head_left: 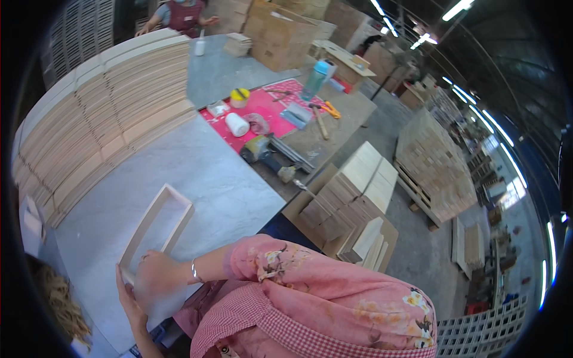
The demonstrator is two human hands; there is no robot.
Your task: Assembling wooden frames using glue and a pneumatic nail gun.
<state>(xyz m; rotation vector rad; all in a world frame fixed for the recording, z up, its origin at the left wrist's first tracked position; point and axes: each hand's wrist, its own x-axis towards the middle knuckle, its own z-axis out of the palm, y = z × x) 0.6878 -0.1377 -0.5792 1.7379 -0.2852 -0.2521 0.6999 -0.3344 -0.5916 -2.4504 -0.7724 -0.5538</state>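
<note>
A narrow rectangular frame of pale wood [169, 206] lies at a slant on the grey-white tabletop [227, 179], its far end pointing away to the right. My left hand [131, 304] grips the near end from the outer left side, fingers along the wood. Over the same end, my right hand [158, 273] is curled closed on the frame, a bangle on its wrist. The lower part of this hand is smeared, and the frame's near corner is hidden between both hands.
A long stack of thin wooden strips [113, 113] lines the table's left and far side. Beyond it, a pink sheet [268, 110] holds a white bottle [237, 125], a power tool [262, 154] and a hammer [320, 122]. Stacked boards [352, 191] stand right. A person [182, 17] works opposite.
</note>
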